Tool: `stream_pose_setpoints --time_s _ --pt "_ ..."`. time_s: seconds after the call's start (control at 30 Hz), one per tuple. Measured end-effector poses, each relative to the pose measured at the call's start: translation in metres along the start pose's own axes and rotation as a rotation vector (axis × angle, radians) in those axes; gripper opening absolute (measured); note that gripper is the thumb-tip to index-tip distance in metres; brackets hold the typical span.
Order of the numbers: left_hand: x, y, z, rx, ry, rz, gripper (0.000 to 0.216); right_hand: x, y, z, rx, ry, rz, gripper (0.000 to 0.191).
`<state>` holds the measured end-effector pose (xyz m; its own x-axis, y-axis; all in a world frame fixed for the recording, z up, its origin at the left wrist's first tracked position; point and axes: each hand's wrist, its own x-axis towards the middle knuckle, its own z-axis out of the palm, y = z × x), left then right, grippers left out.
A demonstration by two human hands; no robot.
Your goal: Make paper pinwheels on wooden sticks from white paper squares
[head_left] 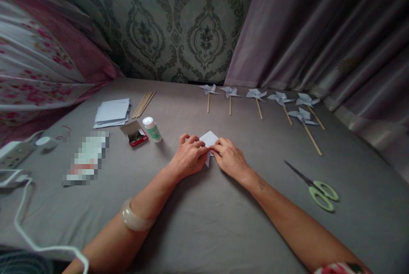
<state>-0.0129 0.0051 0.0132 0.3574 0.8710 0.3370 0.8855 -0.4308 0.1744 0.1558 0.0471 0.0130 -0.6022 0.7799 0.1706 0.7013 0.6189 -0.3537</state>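
Left grip (189, 157) and right grip (230, 159) both pinch the small white folded paper square (210, 138) between them; green-handled metal scissors (319, 191) lie well right.

wall: damask wallpaper (179, 31) | right: mauve curtain (319, 31) | surface: grey sheet (207, 223)

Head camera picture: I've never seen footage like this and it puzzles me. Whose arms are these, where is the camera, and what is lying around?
There is no machine here. A camera worn on a person's head looks down at their own bare arms. The left hand and right hand meet on a folded white paper and pinch it on a grey sheet. Six paper pinwheels on sticks lie along the far side. To the left are a paper stack, wooden sticks, a small open box and a white-capped bottle. Green scissors lie to the right.
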Motion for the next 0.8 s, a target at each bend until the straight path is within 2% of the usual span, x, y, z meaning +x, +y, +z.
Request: stream_pose_setpoints --time_s 0.17,0.27,0.43,0.57,0.8 --pt "0.001 -0.007 0.003 -0.062 0.068 -0.071 0.019 -0.005 -0.005 -0.002 -0.158 -0.009 -0.092 0.026" --pt "0.001 -0.011 0.006 -0.062 0.130 -0.174 0.018 -0.004 -0.006 -0.003 -0.212 -0.032 -0.130 0.025" --pt "0.001 -0.013 0.008 -0.088 0.155 -0.339 0.012 0.004 -0.007 -0.009 -0.276 -0.109 -0.197 0.023" --pt "0.000 -0.013 0.007 -0.125 0.158 -0.371 0.008 0.010 -0.010 -0.014 -0.321 -0.192 -0.231 0.025" --pt "0.001 -0.014 0.007 -0.134 0.161 -0.394 0.013 0.016 -0.015 -0.024 -0.376 -0.319 -0.239 0.027"
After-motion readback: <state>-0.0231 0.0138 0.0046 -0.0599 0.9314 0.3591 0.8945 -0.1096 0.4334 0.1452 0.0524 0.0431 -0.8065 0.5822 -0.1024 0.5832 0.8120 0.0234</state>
